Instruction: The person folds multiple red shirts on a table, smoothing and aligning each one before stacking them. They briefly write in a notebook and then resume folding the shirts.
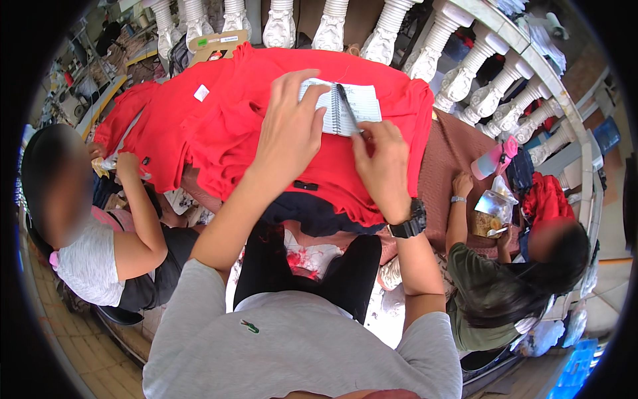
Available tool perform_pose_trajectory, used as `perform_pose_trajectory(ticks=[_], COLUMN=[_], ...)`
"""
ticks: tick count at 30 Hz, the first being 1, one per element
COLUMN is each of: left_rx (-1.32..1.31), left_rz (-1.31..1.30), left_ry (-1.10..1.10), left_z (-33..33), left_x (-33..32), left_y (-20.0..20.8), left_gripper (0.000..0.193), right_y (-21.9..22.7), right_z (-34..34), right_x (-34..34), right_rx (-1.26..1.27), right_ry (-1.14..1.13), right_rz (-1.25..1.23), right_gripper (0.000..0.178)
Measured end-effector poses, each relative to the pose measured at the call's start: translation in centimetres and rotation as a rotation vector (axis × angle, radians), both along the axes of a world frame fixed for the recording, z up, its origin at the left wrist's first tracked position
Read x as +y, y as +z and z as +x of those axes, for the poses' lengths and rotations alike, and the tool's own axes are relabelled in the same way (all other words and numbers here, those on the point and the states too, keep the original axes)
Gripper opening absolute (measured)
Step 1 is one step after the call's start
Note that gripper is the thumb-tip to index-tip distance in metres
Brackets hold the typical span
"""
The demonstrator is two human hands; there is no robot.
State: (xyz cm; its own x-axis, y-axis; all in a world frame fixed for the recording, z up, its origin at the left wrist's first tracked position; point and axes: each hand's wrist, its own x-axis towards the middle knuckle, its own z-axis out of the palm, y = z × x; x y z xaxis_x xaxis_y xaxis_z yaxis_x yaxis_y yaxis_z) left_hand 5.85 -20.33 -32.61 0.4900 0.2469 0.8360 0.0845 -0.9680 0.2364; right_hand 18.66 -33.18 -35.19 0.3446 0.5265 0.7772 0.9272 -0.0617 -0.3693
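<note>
A small spiral notebook [367,105] lies spread flat on a heap of red fabric [222,126], with handwriting on its lined pages. Across the right-hand page slants a dark pen [346,105]; my right hand [385,159] pinches its near end between thumb and fingers. My left hand [290,123] is over the notebook's left side, fingers apart and nothing held. The fingertips partly cover the left page; whether they touch the paper I cannot tell. Dark navy cloth [309,211] shows under the red fabric's near edge.
On the left a person [83,233] handles the red fabric's end. At the right another person [505,286] holds a clear food container [492,214], near a pink and blue bottle [493,159]. White balusters [329,26] line the table's far side.
</note>
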Motion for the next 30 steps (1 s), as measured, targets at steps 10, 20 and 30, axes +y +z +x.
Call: perform_pose_trajectory(ticks=[10, 20, 30], left_rx=[0.013, 0.173, 0.140], left_rz=[0.088, -0.309, 0.118], left_ry=[-0.496, -0.223, -0.138], left_z=[5.0, 3.8, 2.6], left_x=[2.4, 0.9, -2.0], left_y=[3.5, 1.6, -4.7], left_gripper=[0.017, 0.022, 0.025], right_y=[7.0, 6.5, 1.9], right_z=[1.7, 4.9, 6.4], right_x=[-1.3, 0.5, 3.6], right_rx=[0.572, 0.746, 0.900], right_ry=[0.454, 0.552, 0.517], right_rz=[0.377, 0.562, 0.116], right_gripper=[0.018, 0.012, 0.007])
